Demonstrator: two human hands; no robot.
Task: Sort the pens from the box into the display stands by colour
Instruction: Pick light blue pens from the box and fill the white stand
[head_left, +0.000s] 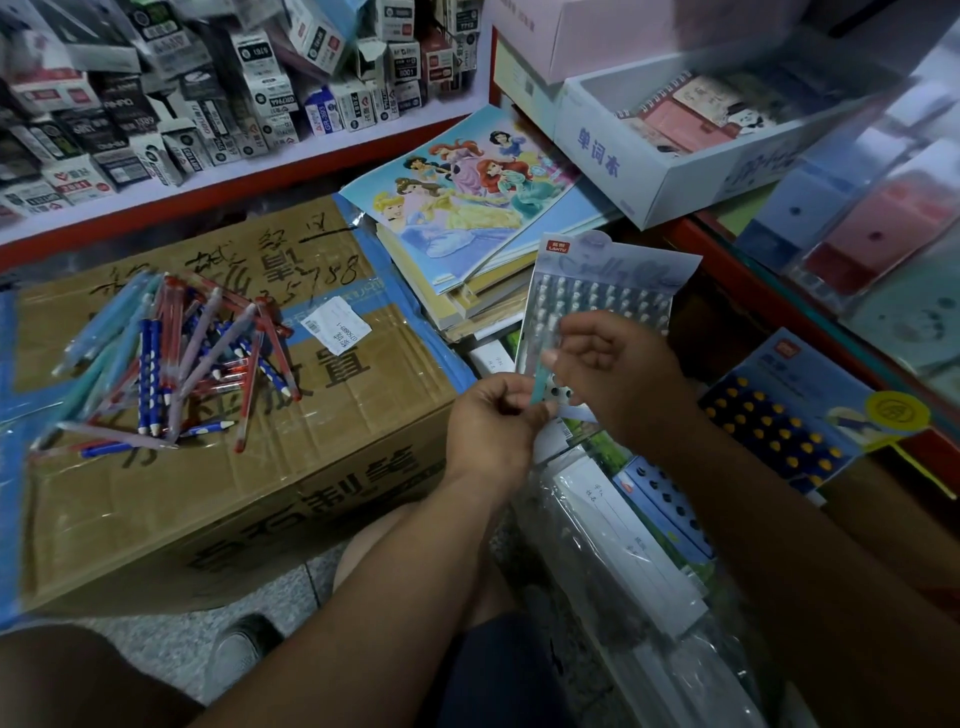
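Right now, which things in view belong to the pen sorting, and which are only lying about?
Job in hand: teal pen, pinched by left hand and right hand; pile of pens on the cardboard box; lilac display stand; blue display stand.
Lying about: princess colouring books; white box of notebooks; small stock boxes.

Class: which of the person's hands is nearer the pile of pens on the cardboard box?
Left. The left hand is right of the pile, past the box; the right hand is farther right, before the display stand. Both hold a teal pen.
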